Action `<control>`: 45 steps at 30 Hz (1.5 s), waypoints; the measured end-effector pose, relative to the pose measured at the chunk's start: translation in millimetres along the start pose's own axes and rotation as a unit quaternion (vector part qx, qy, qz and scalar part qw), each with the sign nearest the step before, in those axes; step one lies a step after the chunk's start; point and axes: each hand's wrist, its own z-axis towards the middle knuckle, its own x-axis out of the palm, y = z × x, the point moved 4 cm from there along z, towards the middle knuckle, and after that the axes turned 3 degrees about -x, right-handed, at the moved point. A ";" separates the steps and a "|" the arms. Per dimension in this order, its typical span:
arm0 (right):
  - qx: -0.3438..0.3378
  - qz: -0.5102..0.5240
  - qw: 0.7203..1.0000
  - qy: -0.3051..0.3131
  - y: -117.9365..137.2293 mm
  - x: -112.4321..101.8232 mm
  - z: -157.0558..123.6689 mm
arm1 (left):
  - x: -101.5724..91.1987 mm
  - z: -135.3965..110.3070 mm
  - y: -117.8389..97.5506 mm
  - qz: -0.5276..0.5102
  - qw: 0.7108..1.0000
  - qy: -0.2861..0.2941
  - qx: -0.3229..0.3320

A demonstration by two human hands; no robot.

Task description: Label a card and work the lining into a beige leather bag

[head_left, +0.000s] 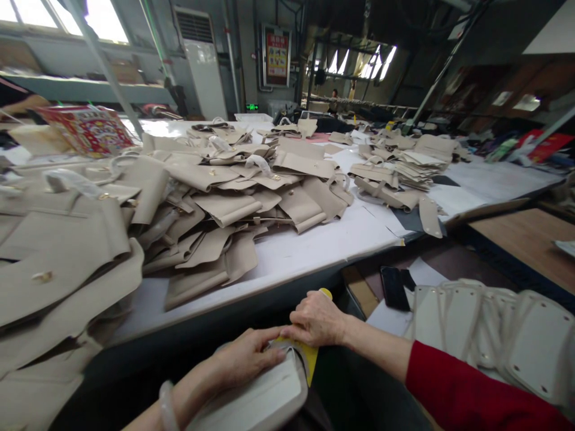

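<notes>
Low in the head view, my left hand (240, 359) lies over the top edge of a pale, padded-looking leather piece (269, 398), thumb on the near side and fingers along the far side. A pale bangle circles that wrist. My right hand (317, 317) is closed around a yellow item, touching the left fingertips. A yellow end (326, 293) sticks out above this fist, and a flat yellow part (311, 359) shows below it, against the pale piece's edge. What kind of item it is, I cannot make out.
Beige leather bag parts (233, 179) are heaped across the white table (323, 245). At right lie a dark phone (395, 288) and several pale panels with holes (534, 341). A red patterned bag (90, 129) stands at far left. Slanted metal poles (108, 66) rise from the table.
</notes>
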 end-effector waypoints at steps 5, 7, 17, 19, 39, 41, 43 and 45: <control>0.007 -0.008 1.000 0.004 2.1 0.8 -1.6 | 0.3 -0.6 -2.2 0.017 1.000 0.006 0.000; 0.013 -0.010 1.000 0.009 3.5 1.6 -2.2 | 0.3 -0.9 -3.4 0.024 1.000 0.006 0.001; 0.076 -0.022 0.995 0.052 16.6 3.4 -9.5 | 4.3 2.2 -4.2 0.035 0.999 0.014 0.026; 0.095 -0.019 0.994 0.060 18.5 3.5 -12.1 | 5.9 2.5 -4.5 0.036 0.999 0.013 0.035; 0.272 0.035 0.962 0.005 53.3 6.1 -68.7 | 7.6 -2.3 -3.5 -0.016 0.999 0.020 -0.019; 0.312 0.051 0.949 -0.009 51.4 11.4 -84.6 | 7.4 4.0 2.5 -0.011 0.999 0.009 -0.036; 0.349 0.063 0.935 -0.020 51.1 15.8 -99.7 | 11.0 6.8 4.7 -0.008 0.999 0.010 -0.038; 0.381 0.070 0.922 -0.025 54.0 16.6 -113.7 | 18.4 5.9 0.5 -0.005 0.999 0.022 -0.026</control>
